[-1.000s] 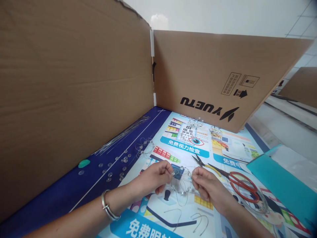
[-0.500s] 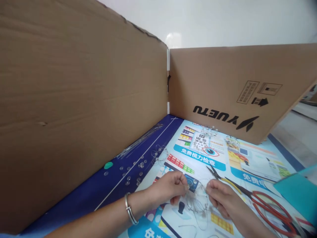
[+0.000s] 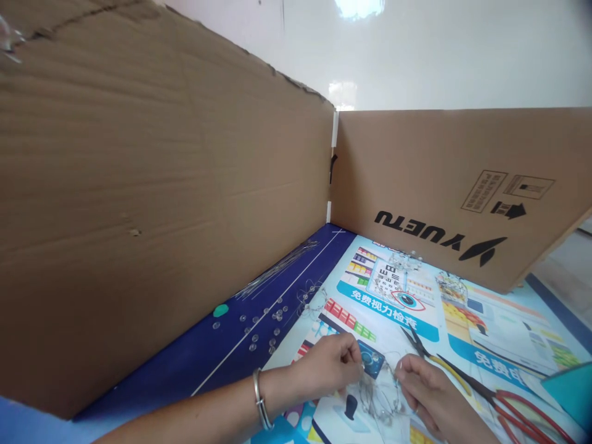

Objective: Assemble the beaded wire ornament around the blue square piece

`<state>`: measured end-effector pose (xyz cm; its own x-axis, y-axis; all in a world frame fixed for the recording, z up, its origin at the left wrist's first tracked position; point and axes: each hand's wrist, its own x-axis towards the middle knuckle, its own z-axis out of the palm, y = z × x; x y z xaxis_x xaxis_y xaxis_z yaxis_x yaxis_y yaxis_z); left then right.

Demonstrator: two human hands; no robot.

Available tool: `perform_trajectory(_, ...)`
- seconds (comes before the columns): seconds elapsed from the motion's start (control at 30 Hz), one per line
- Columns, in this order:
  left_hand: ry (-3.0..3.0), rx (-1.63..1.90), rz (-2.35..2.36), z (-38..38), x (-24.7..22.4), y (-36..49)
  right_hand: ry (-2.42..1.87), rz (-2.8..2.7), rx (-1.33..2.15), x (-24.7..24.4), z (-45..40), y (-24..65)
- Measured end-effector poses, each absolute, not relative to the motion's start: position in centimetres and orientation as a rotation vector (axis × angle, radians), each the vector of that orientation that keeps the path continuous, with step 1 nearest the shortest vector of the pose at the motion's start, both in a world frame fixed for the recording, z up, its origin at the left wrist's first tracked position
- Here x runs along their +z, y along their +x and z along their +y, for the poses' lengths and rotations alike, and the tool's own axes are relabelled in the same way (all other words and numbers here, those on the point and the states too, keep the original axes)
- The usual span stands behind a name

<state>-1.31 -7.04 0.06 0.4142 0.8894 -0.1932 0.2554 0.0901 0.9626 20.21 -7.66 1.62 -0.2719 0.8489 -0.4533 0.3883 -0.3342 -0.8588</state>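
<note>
Left hand (image 3: 326, 367) and right hand (image 3: 428, 394) are pinching a thin wire frame (image 3: 379, 394) at bottom centre; hard tugging risks bending it or snagging the nearby pliers (image 3: 416, 345).

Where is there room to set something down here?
Open printed mat lies between the wire cluster and red-handled scissors. Crowded: wire frame between left hand and right hand, and clear pads on the blue strip.

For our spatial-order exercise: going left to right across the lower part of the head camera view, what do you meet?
Silver bangle → left hand → right hand → red-handled scissors → teal folder
</note>
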Motion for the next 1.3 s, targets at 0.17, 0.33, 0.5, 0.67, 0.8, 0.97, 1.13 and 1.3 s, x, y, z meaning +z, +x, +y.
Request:
perform_trajectory(0.17,1.503,0.689,1.128,-7.0,-0.3,-1.3,-1.561,-1.581,1.569,0.7,-7.9,20.5)
perform_trajectory(0.33,1.507,0.669,1.149,-6.9,-0.3,-1.3,-1.527,-1.537,1.509,-0.4,-8.4,20.6)
perform_trajectory(0.5,1.533,0.729,1.132,-7.1,0.0,-1.3,-1.493,-1.506,1.414,-0.5,-8.9,20.5)
perform_trajectory(0.67,1.511,0.692,1.141,-7.0,0.2,-1.3,-1.519,-1.476,1.387,-0.2,-9.0,20.5)
perform_trajectory(0.8,1.429,0.613,1.140,-6.8,0.2,-1.2,-1.554,-1.470,1.406,-0.3,-8.9,20.7)
perform_trajectory(0.97,1.443,0.620,1.149,-7.1,0.6,-1.0,-1.565,-1.501,1.340,0.5,-9.3,21.0)
perform_trajectory(1.13,1.409,0.594,1.127,-7.0,0.7,-0.7,-1.553,-1.585,1.358,1.8,-9.4,21.5)
perform_trajectory(1.3,1.425,0.608,1.111,-7.0,0.2,-0.5,-1.537,-1.660,1.325,1.6,-9.3,22.1)
